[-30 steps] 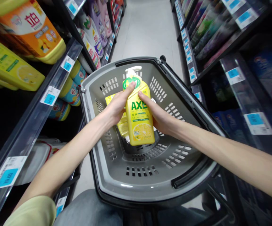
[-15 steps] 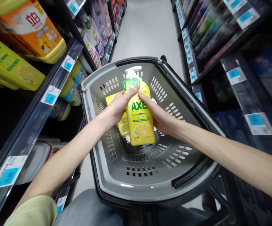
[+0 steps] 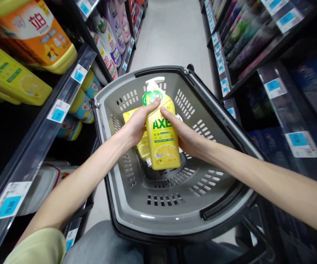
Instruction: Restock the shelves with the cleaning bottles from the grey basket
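A yellow pump bottle of dish soap (image 3: 163,146), labelled AXE with a lemon picture, is held between my two hands over the grey shopping basket (image 3: 158,220). Its white pump head points up and away from me. My left hand (image 3: 139,123) grips the upper left side, thumb across the front below the green tag. From the right, my right hand (image 3: 184,134) closes round the bottle with its thumb on the front. Fingers of both hands are hidden behind it. Behind the bottle a yellow package (image 3: 143,146) lies in the basket, partly covered.
Shelves line both sides of the aisle (image 3: 172,33). At left stand an orange jug (image 3: 48,40) and yellow AXE bottles (image 3: 10,73) above a price-tagged shelf edge (image 3: 41,146). Bagged goods (image 3: 246,44) fill the right shelf. The basket's black handle (image 3: 227,200) rests along its rim.
The bottle has shifted very slightly left, and my left thumb has slid a little down and left. Both hands keep their hold.
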`<action>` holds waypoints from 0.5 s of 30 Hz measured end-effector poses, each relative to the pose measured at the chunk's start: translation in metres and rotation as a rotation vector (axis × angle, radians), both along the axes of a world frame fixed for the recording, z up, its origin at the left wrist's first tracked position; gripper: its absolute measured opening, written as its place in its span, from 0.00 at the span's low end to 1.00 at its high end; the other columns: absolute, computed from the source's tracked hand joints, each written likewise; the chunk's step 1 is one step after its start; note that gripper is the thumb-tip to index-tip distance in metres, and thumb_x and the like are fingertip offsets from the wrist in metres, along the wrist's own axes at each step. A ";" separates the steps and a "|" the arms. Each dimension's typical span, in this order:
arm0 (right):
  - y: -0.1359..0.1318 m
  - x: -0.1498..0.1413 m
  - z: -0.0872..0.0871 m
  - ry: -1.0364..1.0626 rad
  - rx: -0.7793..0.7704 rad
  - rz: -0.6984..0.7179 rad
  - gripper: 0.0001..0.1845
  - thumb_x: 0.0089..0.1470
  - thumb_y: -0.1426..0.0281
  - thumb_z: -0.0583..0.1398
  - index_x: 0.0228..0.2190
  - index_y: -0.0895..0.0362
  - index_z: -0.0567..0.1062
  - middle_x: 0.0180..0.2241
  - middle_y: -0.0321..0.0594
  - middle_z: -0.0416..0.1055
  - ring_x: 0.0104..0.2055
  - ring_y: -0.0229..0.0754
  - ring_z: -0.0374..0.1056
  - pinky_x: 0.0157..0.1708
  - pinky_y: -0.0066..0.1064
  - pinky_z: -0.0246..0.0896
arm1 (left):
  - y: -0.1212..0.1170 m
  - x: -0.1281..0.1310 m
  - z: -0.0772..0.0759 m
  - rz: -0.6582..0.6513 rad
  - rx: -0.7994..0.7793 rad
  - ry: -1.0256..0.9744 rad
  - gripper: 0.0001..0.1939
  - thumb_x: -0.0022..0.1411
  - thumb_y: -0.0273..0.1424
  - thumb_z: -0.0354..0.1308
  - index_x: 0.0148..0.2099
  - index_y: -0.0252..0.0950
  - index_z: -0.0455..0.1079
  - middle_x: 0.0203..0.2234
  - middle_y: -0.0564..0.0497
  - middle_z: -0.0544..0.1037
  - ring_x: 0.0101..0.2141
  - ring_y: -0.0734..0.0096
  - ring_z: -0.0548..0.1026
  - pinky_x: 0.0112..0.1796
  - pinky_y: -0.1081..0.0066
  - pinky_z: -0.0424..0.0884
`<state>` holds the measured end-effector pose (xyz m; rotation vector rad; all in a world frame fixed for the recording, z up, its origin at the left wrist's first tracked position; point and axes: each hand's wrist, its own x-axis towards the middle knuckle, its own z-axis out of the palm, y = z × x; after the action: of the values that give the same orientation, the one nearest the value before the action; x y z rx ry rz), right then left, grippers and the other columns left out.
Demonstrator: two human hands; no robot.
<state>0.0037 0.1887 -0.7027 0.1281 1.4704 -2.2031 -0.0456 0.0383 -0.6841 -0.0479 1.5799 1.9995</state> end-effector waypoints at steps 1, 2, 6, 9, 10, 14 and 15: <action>0.000 0.000 0.000 0.000 -0.003 0.002 0.36 0.56 0.37 0.61 0.54 0.48 0.78 0.47 0.44 0.82 0.52 0.56 0.77 0.58 0.54 0.70 | 0.000 0.000 0.000 0.000 0.007 -0.003 0.32 0.58 0.56 0.67 0.56 0.39 0.78 0.41 0.41 0.84 0.48 0.44 0.81 0.57 0.48 0.72; 0.000 0.000 -0.001 0.000 -0.005 0.002 0.36 0.56 0.37 0.61 0.54 0.48 0.78 0.47 0.44 0.82 0.52 0.56 0.77 0.58 0.54 0.71 | 0.000 0.000 0.000 0.002 0.011 -0.004 0.31 0.58 0.55 0.68 0.55 0.39 0.78 0.41 0.42 0.84 0.48 0.43 0.81 0.57 0.47 0.72; 0.000 0.001 0.000 -0.002 -0.007 -0.016 0.37 0.55 0.37 0.61 0.54 0.48 0.78 0.46 0.44 0.82 0.51 0.56 0.77 0.57 0.54 0.71 | 0.000 0.001 0.003 0.029 -0.029 0.015 0.30 0.57 0.54 0.69 0.53 0.38 0.78 0.44 0.41 0.83 0.51 0.43 0.80 0.59 0.47 0.70; 0.001 -0.001 0.004 0.004 -0.034 -0.042 0.39 0.56 0.36 0.59 0.56 0.49 0.77 0.45 0.45 0.82 0.50 0.56 0.77 0.55 0.54 0.73 | 0.003 0.005 0.007 0.042 -0.055 0.079 0.32 0.54 0.51 0.73 0.54 0.36 0.76 0.47 0.40 0.82 0.52 0.46 0.79 0.60 0.48 0.69; 0.001 -0.002 0.005 0.007 -0.046 -0.054 0.39 0.56 0.35 0.58 0.56 0.49 0.77 0.45 0.45 0.82 0.50 0.56 0.78 0.54 0.53 0.73 | 0.004 0.007 0.008 0.041 -0.049 0.101 0.33 0.53 0.49 0.74 0.56 0.37 0.75 0.47 0.40 0.83 0.53 0.47 0.79 0.60 0.48 0.69; 0.007 -0.007 0.004 0.000 -0.023 -0.112 0.41 0.56 0.34 0.57 0.57 0.48 0.77 0.43 0.44 0.83 0.50 0.57 0.77 0.53 0.53 0.74 | 0.009 0.010 0.007 -0.021 0.020 0.075 0.35 0.55 0.48 0.73 0.60 0.39 0.73 0.43 0.42 0.84 0.50 0.47 0.80 0.56 0.49 0.73; 0.008 -0.008 0.003 -0.007 0.002 -0.124 0.41 0.55 0.33 0.57 0.56 0.48 0.77 0.43 0.44 0.83 0.50 0.58 0.78 0.52 0.53 0.75 | 0.009 0.009 0.006 -0.049 0.035 0.043 0.33 0.57 0.50 0.71 0.59 0.40 0.73 0.43 0.42 0.84 0.50 0.47 0.81 0.55 0.49 0.74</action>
<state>-0.0041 0.1966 -0.7000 0.2337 1.4975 -2.2967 -0.0367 0.0471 -0.6778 0.0468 1.5572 2.0023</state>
